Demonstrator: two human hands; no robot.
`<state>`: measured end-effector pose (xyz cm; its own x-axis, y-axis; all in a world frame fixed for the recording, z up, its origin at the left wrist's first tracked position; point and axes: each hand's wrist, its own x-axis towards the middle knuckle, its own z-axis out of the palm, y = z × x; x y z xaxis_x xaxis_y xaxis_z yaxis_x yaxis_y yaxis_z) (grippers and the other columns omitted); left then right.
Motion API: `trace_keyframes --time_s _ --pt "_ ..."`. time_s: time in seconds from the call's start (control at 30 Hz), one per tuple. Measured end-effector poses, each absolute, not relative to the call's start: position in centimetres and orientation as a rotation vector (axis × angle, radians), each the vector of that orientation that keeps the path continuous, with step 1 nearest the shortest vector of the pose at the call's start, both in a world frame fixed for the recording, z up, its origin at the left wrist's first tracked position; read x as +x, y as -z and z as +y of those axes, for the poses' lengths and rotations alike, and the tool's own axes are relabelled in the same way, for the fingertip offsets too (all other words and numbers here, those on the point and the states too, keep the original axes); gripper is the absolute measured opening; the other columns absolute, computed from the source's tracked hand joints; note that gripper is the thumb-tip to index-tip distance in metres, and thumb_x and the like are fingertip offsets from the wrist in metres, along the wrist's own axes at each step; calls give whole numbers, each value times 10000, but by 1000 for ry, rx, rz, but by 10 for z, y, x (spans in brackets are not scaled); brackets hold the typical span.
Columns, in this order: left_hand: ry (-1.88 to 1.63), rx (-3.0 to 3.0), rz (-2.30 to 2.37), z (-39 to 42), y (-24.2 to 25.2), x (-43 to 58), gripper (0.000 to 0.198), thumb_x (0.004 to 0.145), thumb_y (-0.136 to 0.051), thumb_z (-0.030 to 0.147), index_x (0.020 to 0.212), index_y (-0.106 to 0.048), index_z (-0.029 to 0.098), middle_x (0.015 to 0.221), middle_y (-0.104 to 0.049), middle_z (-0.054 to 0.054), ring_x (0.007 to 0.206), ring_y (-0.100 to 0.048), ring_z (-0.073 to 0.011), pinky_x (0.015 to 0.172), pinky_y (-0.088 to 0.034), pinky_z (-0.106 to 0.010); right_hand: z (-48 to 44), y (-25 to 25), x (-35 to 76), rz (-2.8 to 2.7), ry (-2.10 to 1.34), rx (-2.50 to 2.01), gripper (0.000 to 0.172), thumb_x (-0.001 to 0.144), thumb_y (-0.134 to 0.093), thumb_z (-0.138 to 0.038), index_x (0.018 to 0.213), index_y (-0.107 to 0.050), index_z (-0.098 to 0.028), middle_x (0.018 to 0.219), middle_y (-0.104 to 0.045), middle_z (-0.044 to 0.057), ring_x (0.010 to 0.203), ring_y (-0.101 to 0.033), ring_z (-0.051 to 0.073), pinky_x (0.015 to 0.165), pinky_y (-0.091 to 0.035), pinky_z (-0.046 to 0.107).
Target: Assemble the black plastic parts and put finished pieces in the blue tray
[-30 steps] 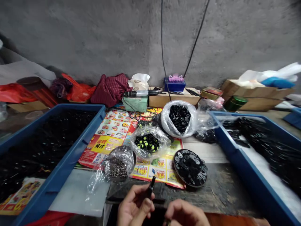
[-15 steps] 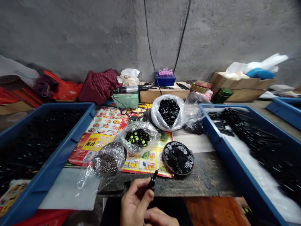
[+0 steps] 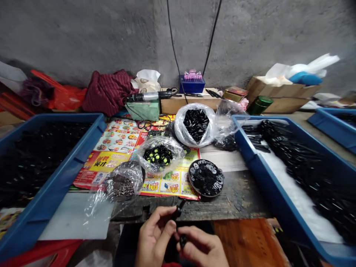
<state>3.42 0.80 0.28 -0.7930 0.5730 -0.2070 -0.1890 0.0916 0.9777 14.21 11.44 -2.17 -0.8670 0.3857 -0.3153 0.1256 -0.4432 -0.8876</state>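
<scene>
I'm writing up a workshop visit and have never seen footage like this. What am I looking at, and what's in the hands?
These pictures come from one camera worn on a person's head, looking forward and down, so no machine is involved. The bare hands at the bottom are the person's own. The left hand pinches a small black part, and the right hand holds a small black piece. On the wooden bench ahead lie printed flyers, a clear plastic bag of black parts, and a round disc of flat black pieces. A blue tray of black parts stands on each side, with another blue tray on the right.
</scene>
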Motion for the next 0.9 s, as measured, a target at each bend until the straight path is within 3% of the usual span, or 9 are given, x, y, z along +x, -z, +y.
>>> trace_keyframes --time_s 0.2,0.33,0.57,0.7,0.9 --pt "-1725 365 1639 7 -2 40 241 808 -689 360 980 -701 191 842 -668 -45 611 -579 -114 530 -460 -169 132 25 152 -1142 -2377 -1071 418 566 -882 -419 918 -792 -212 872 -752 73 724 -696 196 661 -565 250" --pt "-1724 435 1580 10 4 44 202 816 -678 341 965 -714 210 933 -634 -52 619 -572 -108 533 -469 -180 128 26 150 -1107 -2369 -1113 445 527 -904 -401 902 -792 -189 752 -764 80 673 -710 205 654 -577 270" --pt "-1749 522 1568 10 7 47 166 828 -659 323 935 -736 223 910 -606 -46 623 -558 -110 553 -485 -190 127 9 144 -1141 -2273 -1248 419 400 -928 -377 755 -803 -192 733 -769 84 621 -715 232 596 -590 276" --pt "-1787 534 1566 12 7 47 150 815 -675 306 918 -747 223 885 -611 -47 623 -565 -115 552 -488 -190 125 12 146 -1295 -2101 -1209 317 461 -892 -296 753 -806 -207 784 -775 82 706 -732 264 640 -604 277" --pt "-1822 481 1549 14 6 51 140 794 -703 307 882 -752 210 869 -614 -46 600 -567 -110 521 -476 -180 125 24 152 -1664 -1776 -934 219 644 -780 -183 850 -803 -253 817 -778 50 708 -736 212 641 -596 202"
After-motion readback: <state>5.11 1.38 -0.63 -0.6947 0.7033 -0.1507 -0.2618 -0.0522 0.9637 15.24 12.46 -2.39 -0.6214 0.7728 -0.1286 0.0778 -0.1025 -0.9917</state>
